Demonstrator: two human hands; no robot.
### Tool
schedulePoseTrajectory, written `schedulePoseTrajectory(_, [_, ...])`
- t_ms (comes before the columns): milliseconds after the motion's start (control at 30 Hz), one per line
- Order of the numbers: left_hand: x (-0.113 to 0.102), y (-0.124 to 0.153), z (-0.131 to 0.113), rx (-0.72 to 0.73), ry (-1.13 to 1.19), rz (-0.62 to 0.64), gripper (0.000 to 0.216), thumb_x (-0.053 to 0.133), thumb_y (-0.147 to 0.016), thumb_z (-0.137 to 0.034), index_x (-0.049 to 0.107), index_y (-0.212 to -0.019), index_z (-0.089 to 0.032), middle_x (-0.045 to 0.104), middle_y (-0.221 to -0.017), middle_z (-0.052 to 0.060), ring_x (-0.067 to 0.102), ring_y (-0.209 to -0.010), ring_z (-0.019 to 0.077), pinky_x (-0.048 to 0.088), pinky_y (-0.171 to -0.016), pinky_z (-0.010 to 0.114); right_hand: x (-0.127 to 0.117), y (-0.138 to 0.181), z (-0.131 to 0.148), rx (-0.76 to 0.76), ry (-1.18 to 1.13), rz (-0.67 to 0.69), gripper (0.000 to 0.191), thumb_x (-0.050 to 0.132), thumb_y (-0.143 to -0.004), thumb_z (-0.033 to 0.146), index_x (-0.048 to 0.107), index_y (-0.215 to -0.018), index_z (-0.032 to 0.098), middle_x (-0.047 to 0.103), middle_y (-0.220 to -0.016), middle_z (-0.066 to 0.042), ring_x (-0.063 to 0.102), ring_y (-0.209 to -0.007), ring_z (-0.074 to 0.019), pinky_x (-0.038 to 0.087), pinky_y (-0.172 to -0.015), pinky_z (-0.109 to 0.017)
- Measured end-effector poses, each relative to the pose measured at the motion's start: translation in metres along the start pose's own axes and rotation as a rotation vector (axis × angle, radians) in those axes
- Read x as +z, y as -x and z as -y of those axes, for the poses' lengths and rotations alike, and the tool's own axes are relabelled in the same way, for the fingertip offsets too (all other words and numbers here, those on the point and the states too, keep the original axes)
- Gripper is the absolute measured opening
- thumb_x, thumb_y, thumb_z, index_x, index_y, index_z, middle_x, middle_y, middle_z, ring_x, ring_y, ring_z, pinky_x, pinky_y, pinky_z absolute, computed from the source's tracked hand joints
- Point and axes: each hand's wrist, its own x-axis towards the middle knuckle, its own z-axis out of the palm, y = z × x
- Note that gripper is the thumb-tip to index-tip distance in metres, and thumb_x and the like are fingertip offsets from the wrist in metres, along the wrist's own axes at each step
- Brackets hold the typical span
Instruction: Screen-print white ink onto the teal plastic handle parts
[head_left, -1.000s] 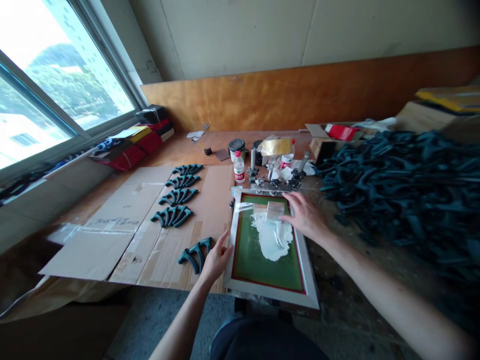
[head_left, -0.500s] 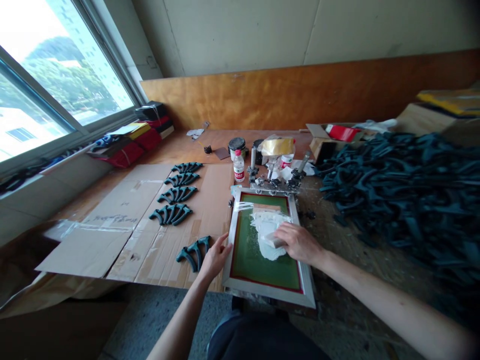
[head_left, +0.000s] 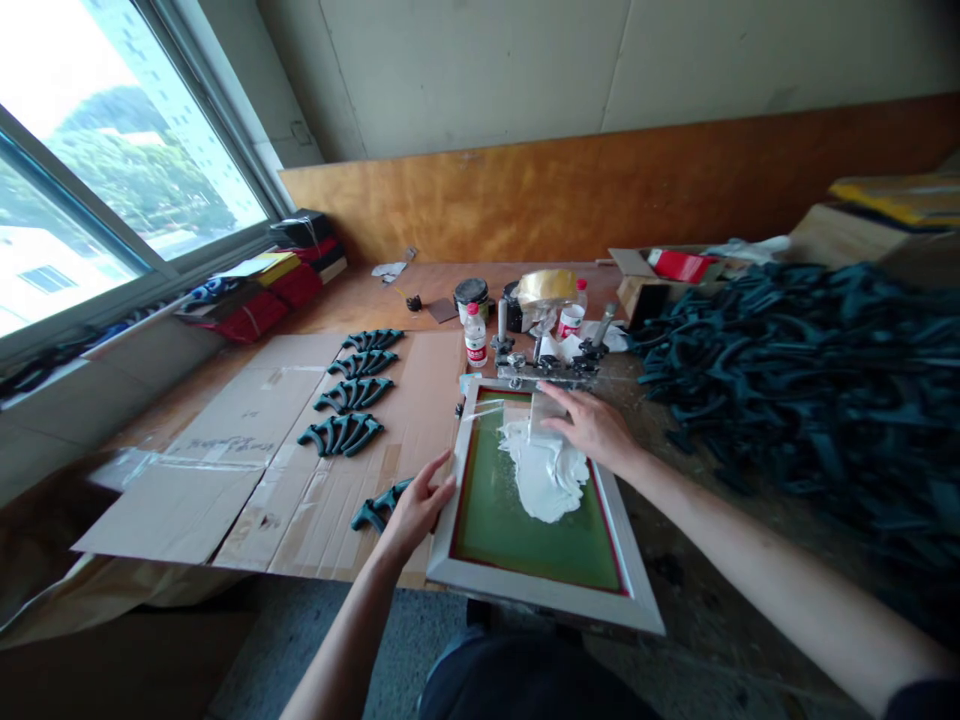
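Note:
A silk-screen frame [head_left: 544, 597] with green mesh is hinged at its far end by a metal clamp [head_left: 544, 372]; its near edge is tilted up. My left hand [head_left: 417, 508] grips the frame's left side, thumb on top and fingers partly hidden beneath. White ink [head_left: 549, 482] lies in a thick pool on the mesh. At the far end of the mesh a pale squeegee [head_left: 544, 420] stands in the ink. My right hand [head_left: 595, 428] is beside it with fingers stretched apart, fingertips at or touching its edge. Dark green curved plastic parts [head_left: 367, 515] lie left of my left hand.
Several rows of the same parts [head_left: 342, 434] lie on flattened cardboard [head_left: 247, 430] to the left. A large heap of them [head_left: 772, 370] fills the right side. A red-capped bottle [head_left: 475, 338], an ink tin [head_left: 472, 297] and a tape roll [head_left: 546, 288] stand behind the clamp.
My right hand and the squeegee moved from mid-mesh to the far end, and the fingers spread. The frame's near edge rose, with my left hand on its side.

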Motion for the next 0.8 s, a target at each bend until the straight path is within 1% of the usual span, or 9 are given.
schedulePoseTrajectory(100, [0.0,0.003,-0.046,0.107,0.122,-0.071,0.059,0.055,-0.08,-0.061,0.065,-0.114,-0.014,0.064,-0.073,0.001,0.057,-0.064,0.0133,0.043,-0.056,0.022,-0.018,-0.003,-0.037,0.201,0.005,-0.147,0.04,0.047,-0.093,0.043,0.058,-0.123,0.02,0.068,-0.092,-0.008,0.062,-0.075,-0.0219,0.049,-0.07,-0.033])
schedulePoseTrajectory(167, [0.003,-0.003,-0.078,0.228,0.199,-0.134,0.057,0.049,-0.082,-0.065,0.068,-0.1,-0.014,0.068,-0.079,0.004,0.059,-0.068,0.0144,0.044,-0.058,0.022,-0.019,0.013,-0.059,0.319,-0.003,-0.146,0.036,0.041,-0.093,0.043,0.065,-0.102,0.017,0.067,-0.084,-0.009,0.061,-0.073,-0.0229,0.048,-0.068,-0.035])
schedulePoseTrajectory(267, [0.009,-0.024,-0.123,0.405,0.303,-0.171,0.058,0.042,-0.085,-0.066,0.065,-0.099,-0.015,0.071,-0.089,0.008,0.064,-0.077,0.0174,0.048,-0.059,0.024,0.008,0.051,-0.069,0.331,-0.027,0.025,0.035,0.046,-0.089,0.048,0.064,-0.079,0.019,0.064,-0.074,-0.007,0.06,-0.07,-0.0229,0.047,-0.066,-0.035])
schedulePoseTrajectory(400, [0.019,-0.045,-0.153,0.497,0.351,-0.201,0.058,0.037,-0.087,-0.066,0.061,-0.1,-0.015,0.071,-0.089,0.01,0.066,-0.084,0.0179,0.05,-0.062,0.024,0.059,0.094,-0.04,0.17,0.051,0.204,0.032,0.057,-0.085,0.049,0.059,-0.073,0.019,0.063,-0.084,-0.008,0.059,-0.084,-0.0241,0.045,-0.074,-0.035])
schedulePoseTrajectory(467, [0.032,-0.041,-0.139,0.48,0.402,-0.285,0.059,0.038,-0.087,-0.066,0.058,-0.11,-0.016,0.071,-0.092,0.009,0.066,-0.082,0.0168,0.051,-0.063,0.024,0.071,0.102,-0.02,0.18,0.094,0.245,0.023,0.057,-0.087,0.039,0.056,-0.076,0.019,0.062,-0.086,-0.009,0.059,-0.084,-0.0234,0.043,-0.073,-0.033])
schedulePoseTrajectory(533, [0.054,-0.028,-0.104,0.286,0.428,-0.23,0.062,0.045,-0.084,-0.067,0.056,-0.116,-0.015,0.072,-0.092,0.012,0.067,-0.076,0.0175,0.05,-0.059,0.024,0.073,0.104,0.002,0.275,0.053,0.241,0.017,0.051,-0.091,0.031,0.053,-0.079,0.019,0.062,-0.079,-0.007,0.059,-0.076,-0.0204,0.042,-0.068,-0.03])
schedulePoseTrajectory(633, [0.094,0.003,-0.035,-0.272,0.365,0.18,0.069,0.058,-0.074,-0.068,0.061,-0.113,-0.012,0.071,-0.102,0.02,0.07,-0.082,0.0257,0.051,-0.053,0.026,0.07,0.106,0.046,0.355,-0.076,0.091,0.019,0.043,-0.096,0.03,0.05,-0.081,0.02,0.06,-0.075,-0.004,0.057,-0.07,-0.0182,0.042,-0.064,-0.028])
schedulePoseTrajectory(733, [0.117,0.024,0.013,-0.35,0.537,0.127,0.059,0.059,-0.077,-0.064,0.06,-0.111,-0.016,0.066,-0.117,0.018,0.066,-0.103,0.0281,0.055,-0.065,0.03,0.068,0.107,0.075,0.091,-0.224,0.054,0.016,0.044,-0.096,0.027,0.053,-0.084,0.02,0.062,-0.085,-0.004,0.057,-0.083,-0.0183,0.045,-0.075,-0.029])
schedulePoseTrajectory(800, [0.105,0.024,0.03,-0.31,0.587,-0.024,0.051,0.062,-0.078,-0.059,0.06,-0.104,-0.016,0.067,-0.115,0.017,0.068,-0.098,0.0261,0.055,-0.064,0.029,0.062,0.107,0.06,-0.084,-0.257,0.124,0.015,0.044,-0.094,0.018,0.058,-0.092,0.02,0.064,-0.092,-0.004,0.057,-0.091,-0.017,0.045,-0.083,-0.029])
